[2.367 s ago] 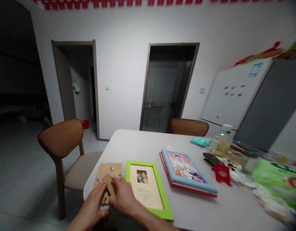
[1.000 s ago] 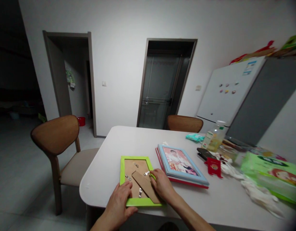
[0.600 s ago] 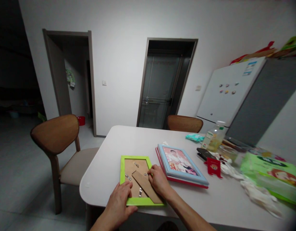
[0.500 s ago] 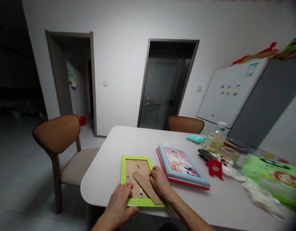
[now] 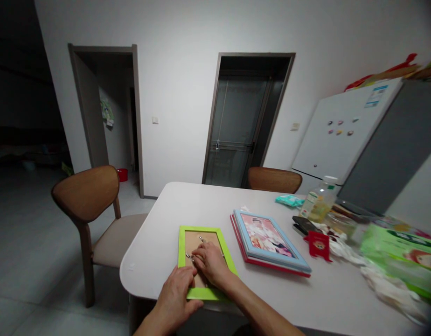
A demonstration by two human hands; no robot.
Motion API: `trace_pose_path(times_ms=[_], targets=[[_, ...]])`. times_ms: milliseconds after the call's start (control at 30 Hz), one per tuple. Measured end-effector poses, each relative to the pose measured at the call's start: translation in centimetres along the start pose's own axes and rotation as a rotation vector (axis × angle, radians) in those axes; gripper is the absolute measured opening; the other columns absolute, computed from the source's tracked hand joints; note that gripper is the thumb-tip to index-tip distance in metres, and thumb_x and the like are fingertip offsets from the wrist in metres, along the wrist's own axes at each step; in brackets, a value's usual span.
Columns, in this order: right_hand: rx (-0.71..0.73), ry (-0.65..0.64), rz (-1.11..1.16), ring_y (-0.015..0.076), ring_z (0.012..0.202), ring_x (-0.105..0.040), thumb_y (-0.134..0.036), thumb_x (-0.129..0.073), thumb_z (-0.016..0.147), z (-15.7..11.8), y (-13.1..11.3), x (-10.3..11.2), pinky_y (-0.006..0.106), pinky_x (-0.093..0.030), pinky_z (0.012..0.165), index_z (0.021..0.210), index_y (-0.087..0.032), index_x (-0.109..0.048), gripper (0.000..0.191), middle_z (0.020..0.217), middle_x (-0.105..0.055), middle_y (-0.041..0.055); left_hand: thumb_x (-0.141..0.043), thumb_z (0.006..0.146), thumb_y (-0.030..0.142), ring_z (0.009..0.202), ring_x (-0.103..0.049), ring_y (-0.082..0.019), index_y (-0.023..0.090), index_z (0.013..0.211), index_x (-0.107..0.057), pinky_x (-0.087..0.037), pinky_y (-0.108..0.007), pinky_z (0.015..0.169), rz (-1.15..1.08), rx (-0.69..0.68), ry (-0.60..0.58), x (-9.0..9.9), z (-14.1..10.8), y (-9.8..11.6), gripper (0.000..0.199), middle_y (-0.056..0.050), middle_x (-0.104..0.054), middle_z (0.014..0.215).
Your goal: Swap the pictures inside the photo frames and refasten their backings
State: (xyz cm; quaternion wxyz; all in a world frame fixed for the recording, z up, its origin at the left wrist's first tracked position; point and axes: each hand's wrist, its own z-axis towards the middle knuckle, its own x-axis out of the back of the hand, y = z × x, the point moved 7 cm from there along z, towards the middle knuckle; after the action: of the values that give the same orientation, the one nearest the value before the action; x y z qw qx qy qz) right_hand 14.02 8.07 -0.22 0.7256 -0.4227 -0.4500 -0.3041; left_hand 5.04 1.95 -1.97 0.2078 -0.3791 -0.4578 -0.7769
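A lime-green picture frame (image 5: 232, 265) lies face down on the white table, its brown backing board (image 5: 193, 238) and small metal clips showing. My left hand (image 5: 177, 289) grips the frame's lower left side, fingers over the rim and thumb at the bottom edge. Across the backing reaches my right hand (image 5: 211, 263), fingers bent together with their tips at the left metal clip (image 5: 189, 257). It covers most of the stand leg. Another clip (image 5: 202, 239) shows near the top. Just right of the frame, a light-blue picture frame (image 5: 299, 265) rests on a red one (image 5: 248, 259).
Along the table's right side are a bottle (image 5: 320, 198), a black object (image 5: 304, 225), a red packet (image 5: 319, 246), crumpled tissues (image 5: 393, 291) and a green tissue pack (image 5: 400, 256). Wooden chairs stand at the left (image 5: 87, 193) and far side (image 5: 274, 179).
My right hand has moved left from the frame's right side to the clip at its left. My left hand keeps its place on the frame. The view has shifted slightly.
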Motion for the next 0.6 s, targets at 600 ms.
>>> trace_pose_path(times_ms=[600], targets=[[0.079,0.079,0.048,0.0130,0.078,-0.050,-0.018,-0.046,0.075,1.9,0.2,-1.2,0.021,-0.033,0.070,0.078,-0.017,-0.063,0.018,0.080,-0.059,0.0040,-0.069,0.054,0.015,0.087,-0.048,-0.019,0.018,0.095,-0.052,-0.038,-0.033,0.083,-0.070,-0.004,0.041,0.0,-0.2,-0.1,0.045,-0.003,-0.057,0.092]])
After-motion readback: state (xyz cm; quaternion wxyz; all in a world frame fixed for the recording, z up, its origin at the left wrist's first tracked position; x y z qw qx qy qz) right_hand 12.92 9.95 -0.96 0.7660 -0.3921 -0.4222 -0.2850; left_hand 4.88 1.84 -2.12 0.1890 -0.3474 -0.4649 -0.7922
